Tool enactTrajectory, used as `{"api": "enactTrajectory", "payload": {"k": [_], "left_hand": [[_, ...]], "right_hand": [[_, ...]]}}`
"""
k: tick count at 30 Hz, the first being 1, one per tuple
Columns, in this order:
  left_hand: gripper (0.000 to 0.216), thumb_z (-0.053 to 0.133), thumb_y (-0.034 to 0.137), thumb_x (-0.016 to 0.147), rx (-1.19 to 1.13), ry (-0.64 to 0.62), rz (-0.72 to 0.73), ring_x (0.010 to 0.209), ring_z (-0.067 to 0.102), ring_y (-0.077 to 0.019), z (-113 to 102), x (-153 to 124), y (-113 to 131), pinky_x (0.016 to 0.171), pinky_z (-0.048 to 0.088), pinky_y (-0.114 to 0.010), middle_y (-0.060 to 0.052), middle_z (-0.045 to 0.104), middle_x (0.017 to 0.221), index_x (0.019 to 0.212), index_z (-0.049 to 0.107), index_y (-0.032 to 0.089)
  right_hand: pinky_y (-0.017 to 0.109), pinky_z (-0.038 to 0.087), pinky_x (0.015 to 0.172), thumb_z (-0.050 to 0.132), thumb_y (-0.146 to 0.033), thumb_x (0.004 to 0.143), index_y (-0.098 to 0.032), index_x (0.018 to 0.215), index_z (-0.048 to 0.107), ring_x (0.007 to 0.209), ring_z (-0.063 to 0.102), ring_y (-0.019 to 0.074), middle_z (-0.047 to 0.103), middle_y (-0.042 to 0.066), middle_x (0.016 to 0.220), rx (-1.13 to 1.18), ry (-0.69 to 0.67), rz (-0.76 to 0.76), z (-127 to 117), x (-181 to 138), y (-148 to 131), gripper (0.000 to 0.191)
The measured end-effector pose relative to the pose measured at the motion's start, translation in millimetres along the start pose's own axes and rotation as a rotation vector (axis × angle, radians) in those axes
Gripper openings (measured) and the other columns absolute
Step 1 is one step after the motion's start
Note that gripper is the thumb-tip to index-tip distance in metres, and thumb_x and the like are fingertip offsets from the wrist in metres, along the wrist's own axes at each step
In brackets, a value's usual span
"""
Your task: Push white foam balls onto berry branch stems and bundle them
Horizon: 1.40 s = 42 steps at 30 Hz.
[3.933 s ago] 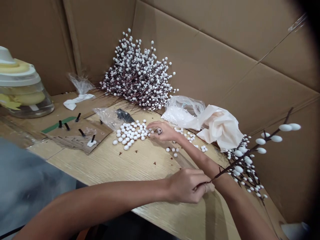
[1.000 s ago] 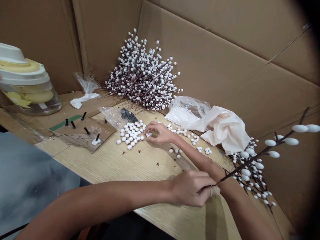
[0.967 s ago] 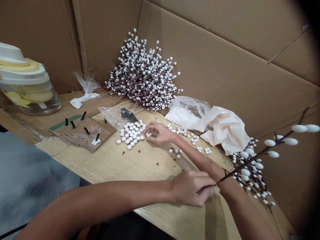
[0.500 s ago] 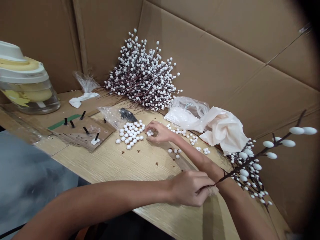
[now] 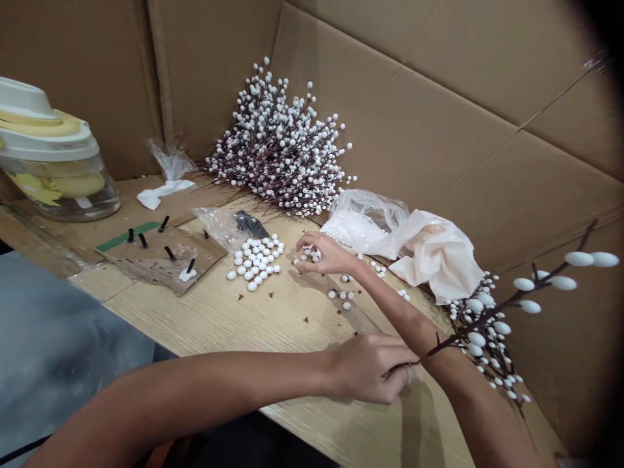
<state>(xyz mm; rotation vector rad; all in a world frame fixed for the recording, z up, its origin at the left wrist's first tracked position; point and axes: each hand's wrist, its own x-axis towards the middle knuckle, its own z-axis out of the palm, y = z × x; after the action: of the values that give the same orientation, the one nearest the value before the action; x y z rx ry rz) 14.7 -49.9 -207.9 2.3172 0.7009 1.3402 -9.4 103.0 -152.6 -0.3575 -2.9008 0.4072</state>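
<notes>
My left hand is closed round the lower stem of an artificial berry branch, which slants up to the right with white berries along its brown twig. Farther back, my right hand curves over a few small white berries on the table, thumb and fingers apart. Left of that hand lies a heap of loose white berries. Several more white berries sit just in front of the right wrist. Part of the right forearm passes behind the branch.
A big bundle of berry branches leans at the back. A plastic bag of white beads and a crumpled white bag lie right of it. Cardboard with black pegs and a clear water jug stand left. Cardboard walls enclose the table.
My right hand has shifted slightly to the right, away from the berry heap, with its thumb and fingers still apart. My left hand and the branch have hardly moved.
</notes>
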Motion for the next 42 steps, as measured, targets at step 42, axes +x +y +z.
{"api": "enactTrajectory", "payload": {"k": [42], "left_hand": [[0.026, 0.042, 0.01, 0.083, 0.0, 0.113, 0.116, 0.069, 0.063, -0.0125, 1, 2, -1, 0.067, 0.051, -0.019, -0.006, 0.068, 0.074, 0.082, 0.068, 0.008]], "right_hand": [[0.024, 0.046, 0.07, 0.06, -0.024, 0.076, -0.015, 0.085, 0.068, 0.079, 0.06, 0.0121, 0.068, 0.003, 0.088, 0.338, -0.073, 0.027, 29, 43, 13, 0.015]]}}
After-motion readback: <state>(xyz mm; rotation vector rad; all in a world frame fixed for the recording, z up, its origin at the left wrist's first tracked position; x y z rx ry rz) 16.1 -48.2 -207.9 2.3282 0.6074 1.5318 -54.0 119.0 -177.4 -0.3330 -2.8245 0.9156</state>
